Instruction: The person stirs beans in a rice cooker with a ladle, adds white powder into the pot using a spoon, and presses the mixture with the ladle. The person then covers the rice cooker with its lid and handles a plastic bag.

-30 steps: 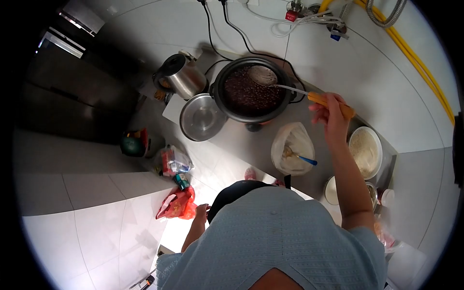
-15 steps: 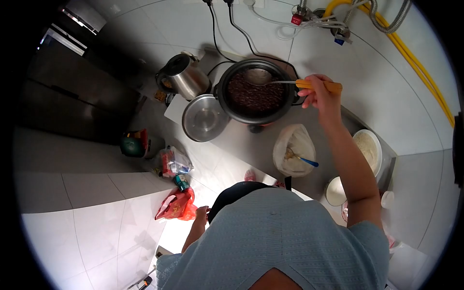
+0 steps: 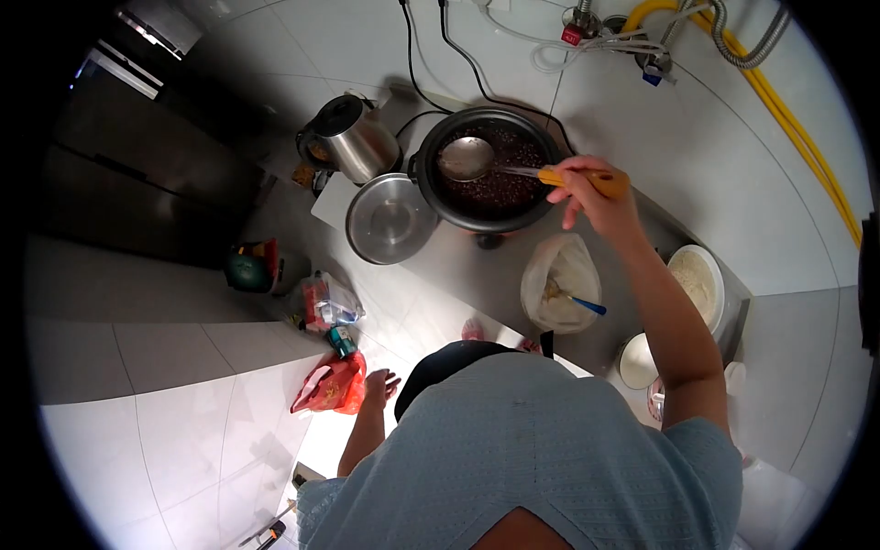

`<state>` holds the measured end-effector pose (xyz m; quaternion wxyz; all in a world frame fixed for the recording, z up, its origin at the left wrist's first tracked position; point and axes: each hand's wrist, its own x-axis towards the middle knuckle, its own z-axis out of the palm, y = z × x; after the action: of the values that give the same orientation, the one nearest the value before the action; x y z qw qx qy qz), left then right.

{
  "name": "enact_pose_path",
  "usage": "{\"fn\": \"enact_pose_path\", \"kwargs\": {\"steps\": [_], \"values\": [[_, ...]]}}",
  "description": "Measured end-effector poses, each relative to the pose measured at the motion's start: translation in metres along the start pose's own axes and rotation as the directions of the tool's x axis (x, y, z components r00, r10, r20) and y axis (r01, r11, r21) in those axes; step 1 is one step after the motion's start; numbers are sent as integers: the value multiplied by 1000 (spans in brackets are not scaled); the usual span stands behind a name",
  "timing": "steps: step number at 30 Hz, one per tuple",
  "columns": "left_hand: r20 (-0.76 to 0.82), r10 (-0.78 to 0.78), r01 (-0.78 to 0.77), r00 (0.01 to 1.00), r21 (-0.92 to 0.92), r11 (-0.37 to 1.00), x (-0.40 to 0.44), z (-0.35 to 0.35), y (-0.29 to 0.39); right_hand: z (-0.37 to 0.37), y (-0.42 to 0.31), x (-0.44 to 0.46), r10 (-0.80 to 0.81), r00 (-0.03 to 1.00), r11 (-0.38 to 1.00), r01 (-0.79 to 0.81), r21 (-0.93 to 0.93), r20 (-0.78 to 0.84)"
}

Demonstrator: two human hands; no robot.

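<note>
My right hand [image 3: 598, 194] is wrapped round the orange handle of a metal ladle [image 3: 467, 159]. The ladle's bowl is over the dark red beans in liquid [image 3: 504, 194], inside a black electric pot [image 3: 484, 223]. Whether the bowl touches the liquid is hard to tell. Away from the counter, my left hand [image 3: 381, 384] hangs low on the left with its fingers apart, holding nothing. Beside the pot stands a shallow steel basin or lid [image 3: 392, 223].
A steel kettle [image 3: 356, 142] stands left of the pot. In front is a whitish bag [image 3: 541, 307] with a blue-handled spoon [image 3: 587, 305]. A white bowl of pale grain or flour [image 3: 697, 282] sits at right. Red plastic bags [image 3: 335, 385] lie low on the left.
The ladle's bowl has moved left and slightly down in the pot, and more of it shows. My right hand shifted left and lower. My left hand's fingers have spread.
</note>
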<state>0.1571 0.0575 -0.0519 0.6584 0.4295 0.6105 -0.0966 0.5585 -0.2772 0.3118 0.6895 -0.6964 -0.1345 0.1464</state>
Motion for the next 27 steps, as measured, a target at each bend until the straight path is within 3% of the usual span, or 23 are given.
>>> {"fn": "enact_pose_path", "kwargs": {"steps": [3,5,6,7,8,10,17,19,23,27], "values": [[-7,17,-17,1000,96,995,-4,24,48,-17,11,-20,-60,997,997,62,-52,38],[57,150,-154,987,71,986,-13,41,75,-21,15,-35,-113,992,989,117,-90,54],[62,192,-196,979,66,978,-25,55,94,-21,11,-44,-385,910,852,414,-320,153],[108,291,-296,951,34,955,-31,72,117,-21,7,-50,-585,749,579,655,-486,312],[127,327,-335,937,48,941,-31,80,129,-21,4,-54,-584,748,579,656,-485,314],[154,357,-369,921,61,927,-32,97,145,-20,2,-60,-612,710,454,676,-581,348],[239,390,-415,889,66,907,-35,123,153,-1,16,-70,-594,733,493,657,-570,330],[228,372,-402,900,101,910,-48,128,155,5,17,-68,-613,703,434,681,-589,361],[222,363,-402,905,163,901,-57,125,146,16,21,-63,-639,683,456,707,-541,354],[213,384,-425,899,203,882,-65,119,141,19,22,-64,-585,740,555,664,-501,332]]}}
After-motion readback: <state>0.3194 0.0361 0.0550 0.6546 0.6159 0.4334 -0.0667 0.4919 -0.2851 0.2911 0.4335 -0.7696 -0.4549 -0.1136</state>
